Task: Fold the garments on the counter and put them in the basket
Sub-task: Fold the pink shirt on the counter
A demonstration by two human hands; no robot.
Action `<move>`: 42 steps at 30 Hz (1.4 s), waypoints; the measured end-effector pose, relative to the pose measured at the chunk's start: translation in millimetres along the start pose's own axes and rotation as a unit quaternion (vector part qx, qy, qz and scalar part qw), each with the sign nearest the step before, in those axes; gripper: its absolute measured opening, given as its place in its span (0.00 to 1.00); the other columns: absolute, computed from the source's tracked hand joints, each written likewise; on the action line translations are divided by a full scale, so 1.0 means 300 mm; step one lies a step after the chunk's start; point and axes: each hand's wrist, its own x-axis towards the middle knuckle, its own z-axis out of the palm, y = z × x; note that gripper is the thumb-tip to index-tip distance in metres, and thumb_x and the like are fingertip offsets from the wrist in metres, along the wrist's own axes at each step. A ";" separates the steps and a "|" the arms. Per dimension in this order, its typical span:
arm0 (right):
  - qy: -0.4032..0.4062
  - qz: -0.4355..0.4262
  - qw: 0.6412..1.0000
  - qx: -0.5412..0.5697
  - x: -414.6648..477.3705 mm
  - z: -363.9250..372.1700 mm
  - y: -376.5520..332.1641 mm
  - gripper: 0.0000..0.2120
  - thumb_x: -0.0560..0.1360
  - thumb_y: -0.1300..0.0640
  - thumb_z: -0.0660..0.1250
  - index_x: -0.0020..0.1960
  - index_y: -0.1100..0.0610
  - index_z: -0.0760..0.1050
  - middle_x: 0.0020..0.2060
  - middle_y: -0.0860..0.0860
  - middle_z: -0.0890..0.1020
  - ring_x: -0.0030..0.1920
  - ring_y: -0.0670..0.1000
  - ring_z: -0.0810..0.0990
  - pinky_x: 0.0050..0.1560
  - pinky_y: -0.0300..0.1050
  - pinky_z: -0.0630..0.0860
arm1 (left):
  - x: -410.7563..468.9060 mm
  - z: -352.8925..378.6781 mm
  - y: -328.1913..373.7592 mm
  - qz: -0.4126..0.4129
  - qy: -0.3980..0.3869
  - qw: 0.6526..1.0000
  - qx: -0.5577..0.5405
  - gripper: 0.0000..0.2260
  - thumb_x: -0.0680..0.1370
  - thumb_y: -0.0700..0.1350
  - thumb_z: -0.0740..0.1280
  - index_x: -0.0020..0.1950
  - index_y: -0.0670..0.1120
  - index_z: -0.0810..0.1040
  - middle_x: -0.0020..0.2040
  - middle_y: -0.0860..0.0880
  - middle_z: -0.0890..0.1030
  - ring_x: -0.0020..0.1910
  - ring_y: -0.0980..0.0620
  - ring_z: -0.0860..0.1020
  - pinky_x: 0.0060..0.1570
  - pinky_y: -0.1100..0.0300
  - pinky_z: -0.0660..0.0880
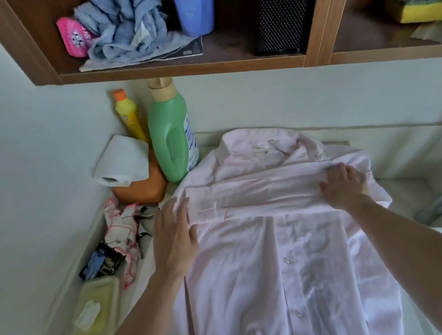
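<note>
**Pink shirt on table**

I see the pink shirt (257, 275) flat on the table (405, 192), collar far side (sleeve folded across chest). Left grip (176, 239) lies flat, fingers straight, on its left edge. Right grip (344, 181) rests on the folded sleeve; pinching or pressing, I cannot tell.

A washing corner in a home is shown. A big green bottle (173, 137) and a thin yellow bottle (128, 115) are stood against the pale wall. A paper roll (122, 158) is laid on an orange tub (143, 188) beside them. A wooden shelf (180, 69) is fixed above, and blue rags (126, 24), a blue bottle (192, 1) and a yellow sponge (424, 8) are kept on it. A pack of wipes (95, 310) is seen on the left. A pink shirt (256, 261) is spread on the white tabletop (404, 189).
</note>
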 end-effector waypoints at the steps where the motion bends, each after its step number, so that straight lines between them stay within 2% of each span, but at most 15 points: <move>1: 0.023 -0.026 0.999 -0.026 -0.037 -0.030 -0.047 0.27 0.81 0.49 0.54 0.78 0.53 0.53 0.78 0.58 0.54 0.77 0.59 0.53 0.77 0.59 0.50 | -0.034 -0.050 -0.011 -0.037 -0.003 0.999 0.011 0.32 0.72 0.45 0.74 0.74 0.46 0.67 0.69 0.42 0.71 0.66 0.39 0.70 0.64 0.44 0.70; 5: 0.105 -0.192 0.947 0.237 -0.281 -0.108 -0.331 0.13 0.78 0.56 0.60 0.61 0.51 0.77 0.56 0.56 0.81 0.56 0.57 0.79 0.56 0.52 0.76 | -0.129 -0.155 -0.058 -0.210 -0.186 0.958 0.059 0.33 0.73 0.58 0.69 0.74 0.49 0.61 0.70 0.43 0.69 0.69 0.39 0.68 0.62 0.42 0.70; 9: -0.151 -0.262 0.846 0.438 -0.571 -0.131 -0.588 0.11 0.78 0.61 0.63 0.42 0.48 0.78 0.36 0.51 0.84 0.34 0.49 0.82 0.44 0.57 0.83 | -0.202 -0.227 -0.100 -0.208 -0.274 0.935 0.090 0.24 0.74 0.45 0.65 0.69 0.46 0.64 0.50 0.48 0.79 0.50 0.46 0.81 0.49 0.51 0.80; 12: -0.285 -0.326 0.807 0.402 -0.736 -0.155 -0.694 0.06 0.80 0.51 0.66 0.51 0.53 0.77 0.44 0.53 0.85 0.42 0.51 0.85 0.41 0.43 0.82 | -0.166 -0.296 -0.111 -0.197 -0.258 0.946 -0.002 0.13 0.76 0.42 0.63 0.60 0.45 0.70 0.48 0.50 0.77 0.50 0.47 0.80 0.50 0.53 0.78; 17: -0.348 -0.318 0.738 0.482 -0.809 -0.181 -0.825 0.43 0.72 0.36 0.72 0.77 0.51 0.57 0.68 0.46 0.75 0.66 0.46 0.75 0.62 0.45 0.76 | -0.033 -0.451 -0.002 -0.174 -0.160 0.902 -0.361 0.12 0.77 0.43 0.70 0.58 0.53 0.75 0.53 0.52 0.81 0.53 0.50 0.81 0.56 0.51 0.77; 20: -0.297 -0.273 0.661 0.633 -0.816 -0.257 -0.835 0.24 0.76 0.58 0.71 0.70 0.58 0.70 0.61 0.52 0.81 0.64 0.52 0.78 0.67 0.50 0.74 | 0.011 -0.526 0.039 -0.121 -0.117 0.899 -0.404 0.09 0.78 0.44 0.70 0.57 0.53 0.79 0.51 0.52 0.83 0.52 0.55 0.81 0.55 0.56 0.78; 23: -0.282 -0.216 0.566 0.744 -0.776 -0.366 -0.779 0.21 0.75 0.59 0.71 0.67 0.62 0.73 0.59 0.59 0.81 0.60 0.59 0.80 0.65 0.55 0.75 | 0.025 -0.537 0.004 -0.180 -0.065 0.881 -0.433 0.06 0.81 0.44 0.65 0.56 0.52 0.80 0.49 0.50 0.84 0.52 0.47 0.82 0.55 0.48 0.79; 25: -0.282 -0.211 0.509 0.785 -0.721 -0.413 -0.739 0.22 0.76 0.58 0.70 0.67 0.65 0.72 0.55 0.61 0.81 0.56 0.60 0.81 0.60 0.55 0.78 | 0.020 -0.517 -0.022 -0.273 -0.108 0.833 -0.470 0.09 0.82 0.47 0.61 0.58 0.49 0.79 0.48 0.43 0.85 0.49 0.39 0.83 0.53 0.41 0.80; 27: -0.269 -0.168 0.470 0.824 -0.690 -0.459 -0.706 0.23 0.77 0.59 0.69 0.70 0.59 0.68 0.56 0.59 0.81 0.54 0.58 0.82 0.53 0.51 0.79 | -0.002 -0.497 -0.025 -0.369 -0.232 0.718 -0.543 0.18 0.83 0.55 0.60 0.65 0.45 0.74 0.51 0.37 0.85 0.48 0.36 0.84 0.50 0.45 0.80; 30: -0.239 -0.135 0.503 0.819 -0.672 -0.482 -0.666 0.30 0.77 0.56 0.70 0.75 0.51 0.60 0.58 0.54 0.82 0.52 0.49 0.84 0.50 0.41 0.79 | -0.017 -0.478 0.016 -0.318 -0.342 0.612 -0.638 0.27 0.80 0.66 0.57 0.68 0.47 0.72 0.57 0.36 0.83 0.55 0.36 0.82 0.54 0.47 0.75; 32: -0.223 -0.148 0.546 0.794 -0.660 -0.492 -0.637 0.27 0.79 0.54 0.68 0.75 0.52 0.61 0.59 0.50 0.80 0.55 0.45 0.81 0.52 0.36 0.76 | 0.010 -0.482 0.064 -0.278 -0.322 0.605 -0.673 0.28 0.79 0.68 0.57 0.68 0.49 0.75 0.57 0.39 0.83 0.53 0.40 0.82 0.53 0.49 0.75; 34: -0.217 -0.148 0.581 0.770 -0.637 -0.498 -0.601 0.26 0.80 0.54 0.65 0.76 0.53 0.63 0.65 0.51 0.76 0.60 0.47 0.76 0.59 0.40 0.71 | 0.045 -0.491 0.108 -0.260 -0.287 0.643 -0.661 0.29 0.77 0.69 0.58 0.66 0.50 0.77 0.59 0.43 0.82 0.55 0.44 0.80 0.53 0.50 0.75; 36: -0.231 -0.124 0.533 0.804 -0.606 -0.494 -0.569 0.24 0.81 0.58 0.63 0.76 0.57 0.65 0.58 0.53 0.79 0.55 0.47 0.80 0.55 0.38 0.74 | 0.066 -0.486 0.145 -0.219 -0.297 0.690 -0.623 0.31 0.69 0.74 0.63 0.63 0.55 0.78 0.64 0.49 0.80 0.61 0.49 0.78 0.62 0.48 0.71; 38: -0.237 -0.089 0.500 0.828 -0.589 -0.487 -0.545 0.30 0.77 0.57 0.70 0.76 0.59 0.65 0.59 0.55 0.80 0.57 0.52 0.82 0.60 0.43 0.76 | 0.067 -0.474 0.176 -0.182 -0.320 0.691 -0.622 0.27 0.66 0.73 0.68 0.60 0.61 0.80 0.62 0.54 0.82 0.63 0.53 0.78 0.65 0.50 0.70; 42: -0.247 -0.083 0.446 0.856 -0.579 -0.503 -0.460 0.26 0.81 0.49 0.63 0.70 0.67 0.70 0.59 0.64 0.79 0.60 0.62 0.79 0.65 0.54 0.73 | 0.090 -0.470 0.272 -0.136 -0.307 0.672 -0.659 0.11 0.76 0.43 0.68 0.57 0.44 0.82 0.52 0.46 0.86 0.52 0.50 0.84 0.47 0.59 0.81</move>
